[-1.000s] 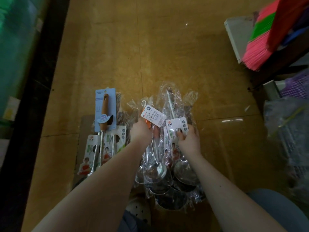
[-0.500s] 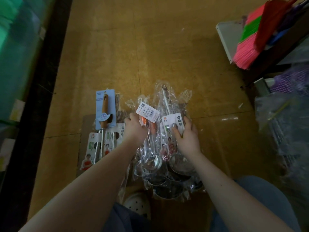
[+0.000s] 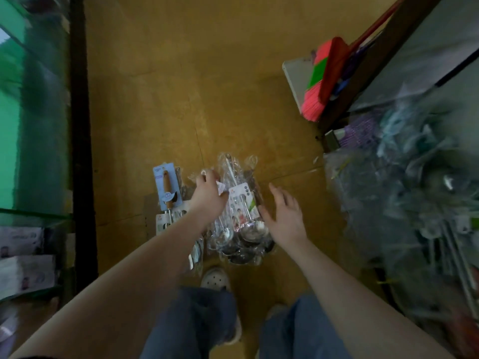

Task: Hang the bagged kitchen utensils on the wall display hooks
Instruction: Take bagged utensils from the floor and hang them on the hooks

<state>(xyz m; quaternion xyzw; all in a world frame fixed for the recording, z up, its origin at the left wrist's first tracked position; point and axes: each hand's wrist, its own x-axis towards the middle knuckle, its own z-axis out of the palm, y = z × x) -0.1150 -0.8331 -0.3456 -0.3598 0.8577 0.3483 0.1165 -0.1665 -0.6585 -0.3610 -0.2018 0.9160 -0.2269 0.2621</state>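
My left hand closes over most of the white tag, and my forearm hides the lower carded utensils. The ladle card has print too small to read; the heap at right is blurred.

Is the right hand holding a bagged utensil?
No, the right hand is open with fingers spread, beside the bagged ladles.

The yellow-brown floor bears bagged ladles beside a blue-carded wooden-handled utensil.

dim light falls on a brown tiled floor. a green glass case with a black frame fills the left edge; at upper right a pink broom leans by a dark shelf.
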